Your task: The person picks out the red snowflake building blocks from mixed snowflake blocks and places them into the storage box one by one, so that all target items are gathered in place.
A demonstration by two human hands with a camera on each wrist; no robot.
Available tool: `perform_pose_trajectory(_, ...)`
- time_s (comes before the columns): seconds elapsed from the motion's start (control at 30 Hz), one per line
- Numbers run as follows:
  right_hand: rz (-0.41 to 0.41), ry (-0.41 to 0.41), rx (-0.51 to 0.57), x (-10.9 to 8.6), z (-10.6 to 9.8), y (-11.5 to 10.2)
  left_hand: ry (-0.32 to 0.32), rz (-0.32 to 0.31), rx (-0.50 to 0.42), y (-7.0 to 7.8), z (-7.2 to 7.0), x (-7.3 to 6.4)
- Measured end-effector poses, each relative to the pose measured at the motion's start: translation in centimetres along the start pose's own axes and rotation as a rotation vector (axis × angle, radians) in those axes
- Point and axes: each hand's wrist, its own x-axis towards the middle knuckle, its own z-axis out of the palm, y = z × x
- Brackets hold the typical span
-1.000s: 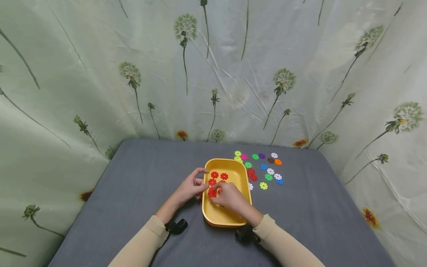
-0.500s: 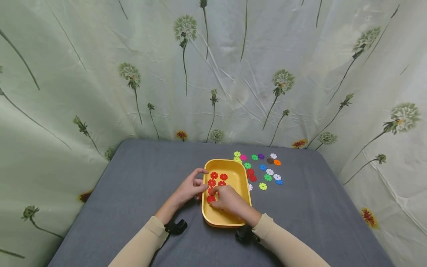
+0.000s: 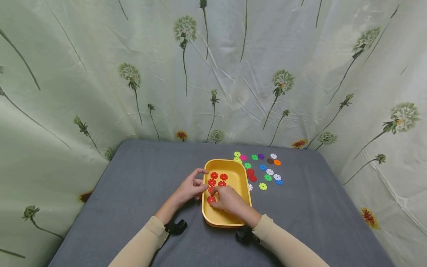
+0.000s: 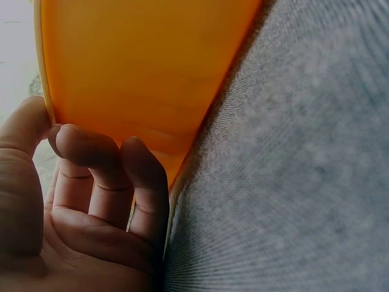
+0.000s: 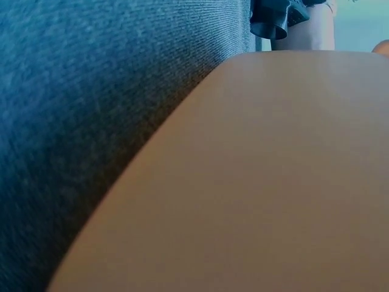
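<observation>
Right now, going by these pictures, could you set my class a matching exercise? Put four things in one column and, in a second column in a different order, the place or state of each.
Column one
1. tray
2. left grip
3. right grip
4. orange disc

Column two
A. on the table, next to the brown disc
B. inside the walls of the yellow thing, close to red discs
C. yellow, with several discs lying in it
D. at the left edge of the yellow thing

Right pairs: 1-C, 2-D, 3-B, 4-A.
</observation>
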Motion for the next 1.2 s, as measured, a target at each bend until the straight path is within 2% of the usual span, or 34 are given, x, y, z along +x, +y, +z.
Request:
perform_pose_trajectory(0.1, 0.000, 0.013, 0.026, 0.0, -0.1, 0.1, -0.001, 0.008, -0.001, -0.1, 0.0, 0.1)
perform_pose_trajectory(0.17, 0.021, 0.031, 0.090, 0.0, -0.3, 0.1, -0.004, 0.014, 0.002, -0.1, 0.1, 0.1)
perform_pose_trajectory(0.23, 0.057, 0.061, 0.196, -0.2, -0.8, 0.2, -0.007, 0.018, 0.005, 0.0, 0.2, 0.0)
perform_pose_trajectory(0.37, 0.176, 0.131, 0.498, -0.8, -2.5, 0.7, -0.008, 0.014, 0.017, 0.0, 0.4, 0.0)
perform_pose_trajectory(0.43, 0.216, 0.165, 0.617, -1.2, -3.7, 1.1, -0.001, 0.009, 0.020, 0.0, 0.4, 0.1)
perform_pose_trajectory(0.57, 0.225, 0.225, 0.745, -1.9, -6.0, 2.5, 0.011, 0.003, 0.019, -0.1, 0.3, 0.1)
perform_pose_trajectory(0.73, 0.193, 0.290, 0.823, -2.6, -8.6, 4.9, 0.004, 0.007, 0.011, -0.1, 0.2, 0.2)
perform_pose_trajectory(0.9, 0.228, 0.364, 0.837, -3.0, -10.5, 7.5, 0.010, 0.016, 0.005, 0.1, 0.2, 0.1)
perform_pose_trajectory(1.07, 0.289, 0.407, 0.790, -2.8, -10.3, 10.7, 0.013, 0.004, 0.007, 0.1, 0.2, -0.1)
perform_pose_trajectory(1.2, 0.342, 0.361, 0.722, -2.4, -9.5, 12.9, 0.031, 0.003, 0.008, 0.1, 0.2, 0.0)
